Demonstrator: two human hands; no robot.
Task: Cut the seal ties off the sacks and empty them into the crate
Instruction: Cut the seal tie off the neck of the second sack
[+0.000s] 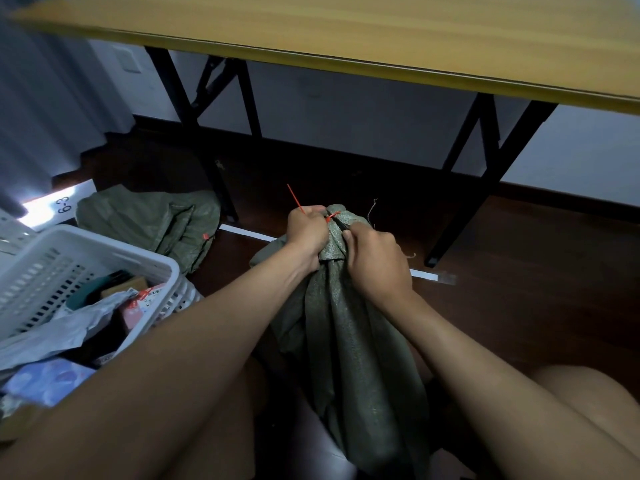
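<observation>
**Second sack held at the neck, seal tie not yet cut**

The task was judged to be partly done. One green woven sack (149, 223) was seen lying slack and flattened on the dark floor (519, 271), just beyond the white crate (104, 251), with a small red tie remnant (205, 236) at its edge; it was taken to be already emptied. The crate, at the left, was seen to hold a jumble of parcels and mailers (69, 327). The sack in hand (346, 323) was stood upright between the person's knees, still bunched shut at the neck, with the red seal tie (331, 217) wrapped round the gathered top and its free tail pointing up and to the left. The cutting of this tie and the tipping of the sack into the crate were therefore judged to remain.

The left hand (306, 235) was held forward with its fingers clenched round the neck of the sack, right at the tie. The right hand (374, 261) was closed just beside it, on the other side of the neck, and a thin dark tool (341, 226) was seen projecting from it toward the tie; whether it was a blade or scissors could not be told. Both forearms were extended from the lower corners and converged on the neck, below the front edge of the yellow bench (381, 39)
</observation>
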